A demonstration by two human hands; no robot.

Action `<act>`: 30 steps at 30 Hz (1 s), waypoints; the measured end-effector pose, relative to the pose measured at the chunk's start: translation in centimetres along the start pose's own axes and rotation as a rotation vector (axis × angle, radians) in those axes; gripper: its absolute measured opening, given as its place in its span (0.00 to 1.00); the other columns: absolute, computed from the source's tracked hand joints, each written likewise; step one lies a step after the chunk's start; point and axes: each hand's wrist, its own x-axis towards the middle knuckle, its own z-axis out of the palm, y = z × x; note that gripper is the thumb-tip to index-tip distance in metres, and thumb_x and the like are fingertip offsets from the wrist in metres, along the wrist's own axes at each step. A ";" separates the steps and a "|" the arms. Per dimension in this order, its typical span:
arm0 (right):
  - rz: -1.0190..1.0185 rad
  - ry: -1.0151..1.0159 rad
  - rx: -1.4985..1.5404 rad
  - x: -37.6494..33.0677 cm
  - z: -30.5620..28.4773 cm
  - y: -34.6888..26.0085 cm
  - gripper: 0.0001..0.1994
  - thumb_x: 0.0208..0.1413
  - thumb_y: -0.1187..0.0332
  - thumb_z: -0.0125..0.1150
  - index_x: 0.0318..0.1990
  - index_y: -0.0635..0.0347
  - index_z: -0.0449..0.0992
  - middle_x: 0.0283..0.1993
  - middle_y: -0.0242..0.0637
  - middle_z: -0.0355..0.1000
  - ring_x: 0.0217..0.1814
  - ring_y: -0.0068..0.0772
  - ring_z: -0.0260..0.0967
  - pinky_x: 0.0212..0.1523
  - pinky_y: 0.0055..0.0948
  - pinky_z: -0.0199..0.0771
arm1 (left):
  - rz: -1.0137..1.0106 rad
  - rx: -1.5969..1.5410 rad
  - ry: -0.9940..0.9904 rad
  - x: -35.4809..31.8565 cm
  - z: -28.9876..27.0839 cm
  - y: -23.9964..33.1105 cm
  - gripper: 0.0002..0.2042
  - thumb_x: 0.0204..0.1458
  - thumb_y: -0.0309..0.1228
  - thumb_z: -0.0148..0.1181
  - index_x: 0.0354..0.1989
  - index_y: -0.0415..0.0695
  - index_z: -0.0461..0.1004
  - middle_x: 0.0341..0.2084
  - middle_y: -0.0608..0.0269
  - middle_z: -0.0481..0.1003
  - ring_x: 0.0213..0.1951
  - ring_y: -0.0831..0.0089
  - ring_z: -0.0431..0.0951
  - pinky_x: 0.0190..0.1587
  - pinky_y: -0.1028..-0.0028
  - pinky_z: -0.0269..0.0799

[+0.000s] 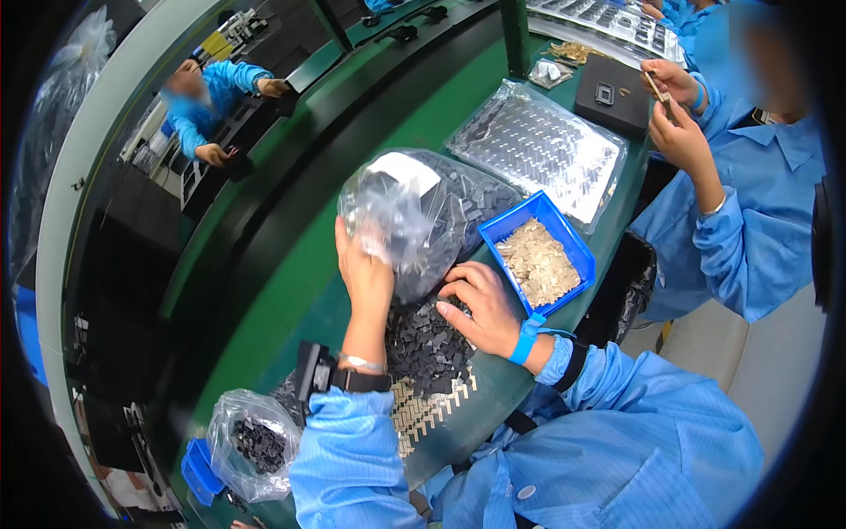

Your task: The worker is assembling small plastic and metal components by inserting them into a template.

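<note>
A large clear plastic bag (414,220) full of dark grey flat pieces, with a white label on it, lies on the green work surface in front of me. My left hand (366,269) grips its left side, with the fingertips partly hidden by the crumpled plastic. Below the bag, a loose heap of small dark pieces (430,353) covers part of a tray with rows of small pale metal strips (423,413). My right hand (483,309) is at the right edge of this heap, close to the bag's lower end, fingers bent and apart, holding nothing visible.
Right of the bag stands a blue bin (548,310) of pale flat pieces. Beyond lie a plastic-covered tray (538,150) and a black block (612,93). An open bag of dark pieces (260,445) and a blue container (203,472) are lower left. Co-workers sit right and across.
</note>
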 end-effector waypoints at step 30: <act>0.156 0.002 0.025 0.0 0.5 -0.1 0.20 0.52 0.59 0.56 0.47 0.64 0.67 0.54 0.51 0.55 0.57 0.50 0.54 0.57 0.37 0.55 | -0.135 -0.179 -0.086 0.4 -3.8 -0.4 0.13 0.44 0.25 0.57 0.40 0.46 0.77 0.50 0.45 0.68 0.56 0.58 0.64 0.54 0.68 0.61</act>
